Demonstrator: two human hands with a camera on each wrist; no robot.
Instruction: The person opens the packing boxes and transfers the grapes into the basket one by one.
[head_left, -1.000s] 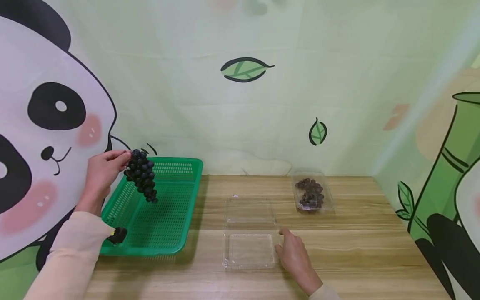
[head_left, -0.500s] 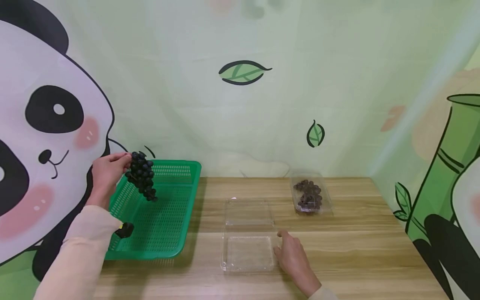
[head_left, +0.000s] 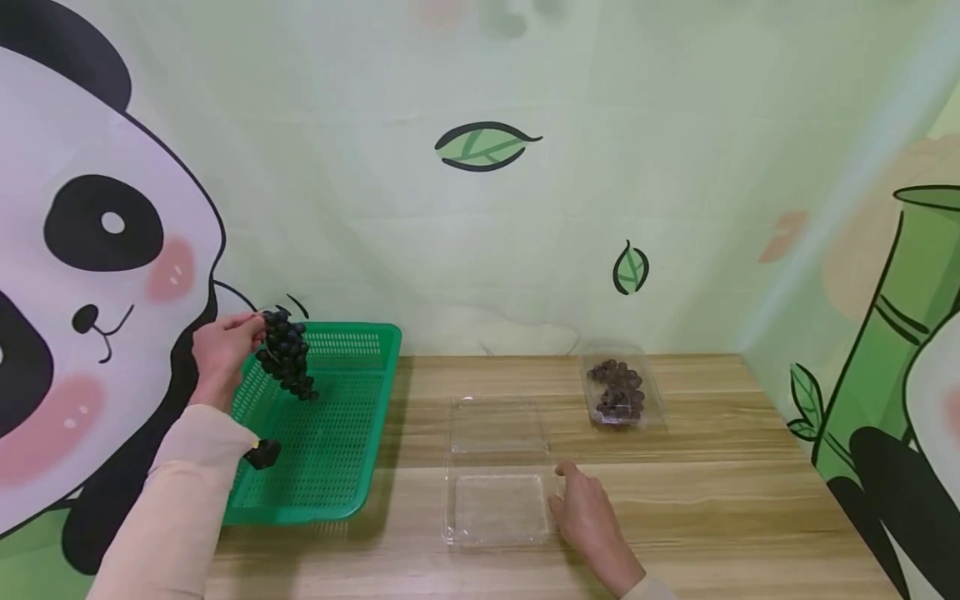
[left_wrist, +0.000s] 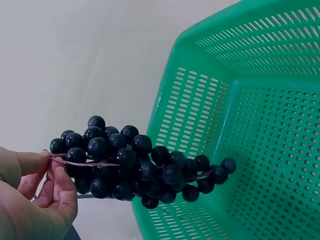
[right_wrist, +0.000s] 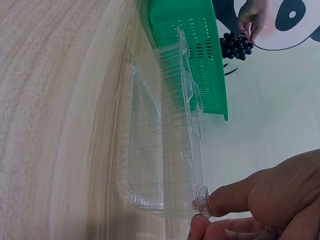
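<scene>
My left hand (head_left: 223,352) pinches the stem of a bunch of dark grapes (head_left: 287,354), which hangs above the green basket (head_left: 393,400). In the left wrist view, thumb and fingertips meet on the pinkish stem, and the grapes (left_wrist: 142,170) trail out over the basket's wall. An open clear plastic clamshell box (head_left: 498,508) lies on the table, its lid folded back away from me. My right hand (head_left: 592,521) is at the box's right side. In the right wrist view, that hand (right_wrist: 260,205) pinches the box's rim between thumb and finger.
A second clear box (head_left: 654,400) with dark grapes (head_left: 618,387) inside stands at the back right of the wooden table (head_left: 712,500). A printed panda backdrop (head_left: 375,208) rises behind the table's back edge. A small black device (head_left: 262,454) is on my left wrist.
My left hand has shifted slightly right and down, with the grapes still hanging from it. The right hand stays at the box. The head view has tilted a little.
</scene>
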